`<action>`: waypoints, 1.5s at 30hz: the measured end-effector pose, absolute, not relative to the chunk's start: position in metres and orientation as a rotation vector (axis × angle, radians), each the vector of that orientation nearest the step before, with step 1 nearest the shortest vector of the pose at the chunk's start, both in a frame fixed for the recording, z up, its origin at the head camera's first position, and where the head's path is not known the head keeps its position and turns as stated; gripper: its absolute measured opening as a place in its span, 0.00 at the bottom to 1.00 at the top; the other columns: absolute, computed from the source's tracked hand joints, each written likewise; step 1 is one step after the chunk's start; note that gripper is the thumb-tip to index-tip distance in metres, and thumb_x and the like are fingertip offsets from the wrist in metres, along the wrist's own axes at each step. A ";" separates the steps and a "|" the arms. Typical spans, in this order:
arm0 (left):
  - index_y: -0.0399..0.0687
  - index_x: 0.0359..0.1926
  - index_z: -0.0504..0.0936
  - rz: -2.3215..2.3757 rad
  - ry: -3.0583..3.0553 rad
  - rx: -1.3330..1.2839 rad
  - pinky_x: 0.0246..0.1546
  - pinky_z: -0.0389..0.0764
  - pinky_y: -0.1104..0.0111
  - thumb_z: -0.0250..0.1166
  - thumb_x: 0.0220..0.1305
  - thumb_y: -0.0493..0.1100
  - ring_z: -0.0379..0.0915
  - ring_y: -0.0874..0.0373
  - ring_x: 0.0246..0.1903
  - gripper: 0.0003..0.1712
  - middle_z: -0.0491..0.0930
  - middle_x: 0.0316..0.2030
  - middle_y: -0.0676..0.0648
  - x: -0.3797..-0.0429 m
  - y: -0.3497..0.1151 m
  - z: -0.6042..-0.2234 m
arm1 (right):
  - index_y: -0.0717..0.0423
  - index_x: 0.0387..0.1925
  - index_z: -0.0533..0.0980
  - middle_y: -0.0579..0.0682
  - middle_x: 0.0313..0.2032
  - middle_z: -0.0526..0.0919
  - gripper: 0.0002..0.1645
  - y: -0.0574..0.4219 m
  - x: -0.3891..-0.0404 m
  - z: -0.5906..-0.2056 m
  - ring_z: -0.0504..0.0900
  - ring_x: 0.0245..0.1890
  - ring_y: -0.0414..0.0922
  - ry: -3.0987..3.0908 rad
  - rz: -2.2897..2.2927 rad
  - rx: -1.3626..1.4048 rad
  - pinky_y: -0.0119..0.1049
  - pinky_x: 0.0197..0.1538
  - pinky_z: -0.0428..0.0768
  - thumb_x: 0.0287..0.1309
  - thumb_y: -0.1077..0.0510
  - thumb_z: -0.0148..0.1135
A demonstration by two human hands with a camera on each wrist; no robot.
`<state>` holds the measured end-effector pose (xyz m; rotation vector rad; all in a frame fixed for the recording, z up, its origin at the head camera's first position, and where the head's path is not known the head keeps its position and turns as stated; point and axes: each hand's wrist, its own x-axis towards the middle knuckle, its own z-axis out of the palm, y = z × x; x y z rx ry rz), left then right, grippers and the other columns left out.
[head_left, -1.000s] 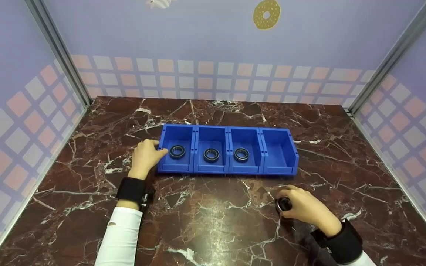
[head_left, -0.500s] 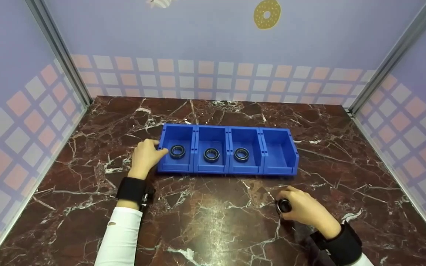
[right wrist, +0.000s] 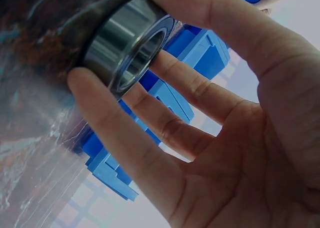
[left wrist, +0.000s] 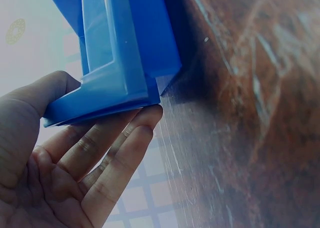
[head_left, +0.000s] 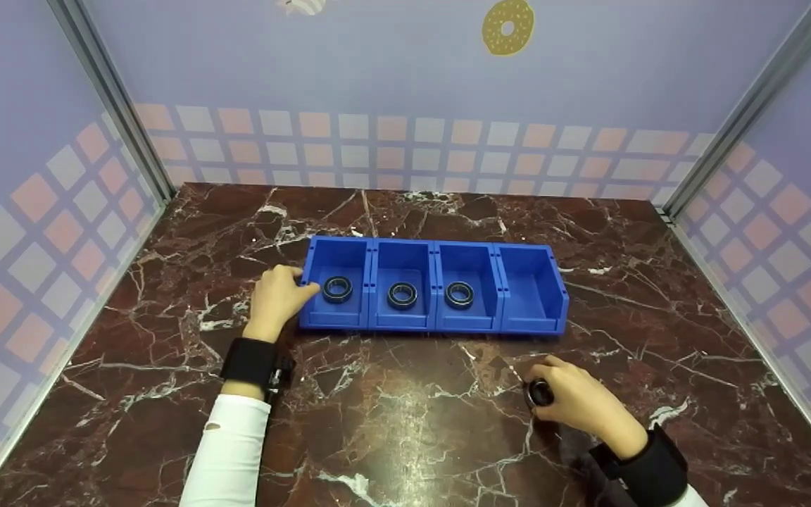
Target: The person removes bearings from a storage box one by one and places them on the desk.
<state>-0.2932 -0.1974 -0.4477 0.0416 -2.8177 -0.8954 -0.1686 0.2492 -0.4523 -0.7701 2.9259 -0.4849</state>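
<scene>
A row of joined blue bins [head_left: 398, 323] stands on the marble-patterned table. My left hand [head_left: 279, 299] grips its left end, thumb over the side wall [left wrist: 112, 95] and fingers against the outside. In front of the row, towards the right, my right hand [head_left: 581, 398] holds a ball bearing [right wrist: 117, 40] between thumb and fingers. The bearing is tilted, right at the table surface, its shiny outer ring facing the wrist camera. Similar bearings lie flat in the first bin [head_left: 327, 290], the second bin [head_left: 403, 307] and the third bin [head_left: 449, 296]; the rightmost bin [head_left: 526, 292] shows a bare floor.
Patterned panels [head_left: 405, 77] close off the back and both sides of the table [head_left: 391, 394]. Metal posts [head_left: 113, 91] stand at the back corners. Each wrist wears a black band [head_left: 250, 362].
The right hand and the bearing it holds have shifted very slightly towards the person. The left hand, the bins and the bearings in them have stayed in place.
</scene>
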 end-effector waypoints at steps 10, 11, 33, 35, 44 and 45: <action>0.33 0.50 0.80 -0.895 -2.819 0.041 0.41 0.74 0.47 0.64 0.51 0.48 0.75 0.34 0.42 0.28 0.78 0.45 0.32 -0.293 -0.197 -0.448 | 0.59 0.38 0.79 0.49 0.35 0.75 0.20 0.248 -0.167 -0.452 0.78 0.31 0.47 2.936 -0.450 -0.807 0.42 0.33 0.76 0.37 0.62 0.73; 0.33 0.50 0.80 -0.895 -2.819 0.042 0.41 0.74 0.47 0.64 0.51 0.47 0.75 0.34 0.42 0.28 0.78 0.45 0.32 -0.293 -0.197 -0.448 | 0.59 0.38 0.79 0.49 0.35 0.75 0.20 0.248 -0.167 -0.451 0.78 0.30 0.47 2.935 -0.449 -0.808 0.42 0.33 0.76 0.37 0.62 0.72; 0.34 0.49 0.80 -0.908 -2.817 0.049 0.41 0.74 0.48 0.64 0.51 0.47 0.76 0.35 0.42 0.27 0.79 0.45 0.33 -0.293 -0.197 -0.447 | 0.61 0.42 0.79 0.50 0.37 0.76 0.24 0.249 -0.165 -0.453 0.78 0.32 0.47 2.943 -0.431 -0.817 0.42 0.33 0.75 0.38 0.62 0.73; 0.34 0.49 0.80 -0.909 -2.817 0.046 0.41 0.74 0.48 0.64 0.51 0.47 0.76 0.35 0.41 0.27 0.79 0.45 0.33 -0.293 -0.197 -0.447 | 0.61 0.42 0.79 0.51 0.36 0.76 0.24 0.249 -0.165 -0.453 0.78 0.32 0.47 2.941 -0.433 -0.816 0.42 0.33 0.75 0.38 0.61 0.73; 0.34 0.50 0.80 -0.903 -2.813 0.046 0.40 0.74 0.48 0.64 0.51 0.47 0.76 0.35 0.41 0.27 0.79 0.45 0.33 -0.294 -0.197 -0.448 | 0.62 0.44 0.78 0.51 0.38 0.77 0.25 0.249 -0.165 -0.450 0.79 0.35 0.50 2.924 -0.462 -0.817 0.44 0.36 0.77 0.38 0.62 0.73; 0.34 0.50 0.80 -0.903 -2.812 0.046 0.40 0.74 0.48 0.64 0.51 0.47 0.76 0.35 0.41 0.27 0.79 0.45 0.33 -0.294 -0.197 -0.448 | 0.62 0.44 0.78 0.51 0.38 0.77 0.26 0.249 -0.165 -0.450 0.79 0.35 0.50 2.923 -0.463 -0.818 0.44 0.36 0.77 0.38 0.62 0.73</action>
